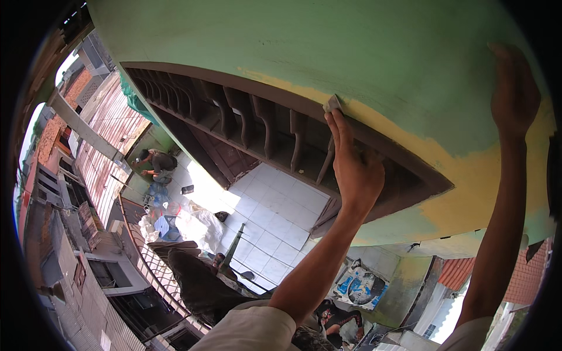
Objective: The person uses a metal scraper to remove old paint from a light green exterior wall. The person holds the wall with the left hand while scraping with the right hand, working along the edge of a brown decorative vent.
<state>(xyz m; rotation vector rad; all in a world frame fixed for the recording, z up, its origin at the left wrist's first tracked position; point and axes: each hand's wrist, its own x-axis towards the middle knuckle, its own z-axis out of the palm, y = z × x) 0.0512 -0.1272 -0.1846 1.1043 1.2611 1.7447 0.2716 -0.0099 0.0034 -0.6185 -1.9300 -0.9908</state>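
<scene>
A small scraper blade point(333, 103), likely a putty knife, is pinched in my left hand point(356, 164). Its edge touches the wall just above the dark brown wooden frame point(281, 93) of a slatted vent. Green paint point(307, 39) covers most of the wall. Yellow patches point(474, 184) run along the frame and around its right corner. My right hand point(514, 94) rests against or close to the wall at the far right, partly in shadow; whether it holds anything is hidden.
Far below is a white tiled floor point(268, 210) with sacks point(199, 223) and a blue plastic stool point(167, 227). A person point(159, 164) crouches at the left wall. Another person point(340, 318) is beneath my arms. A curved metal railing point(136, 245) runs at lower left.
</scene>
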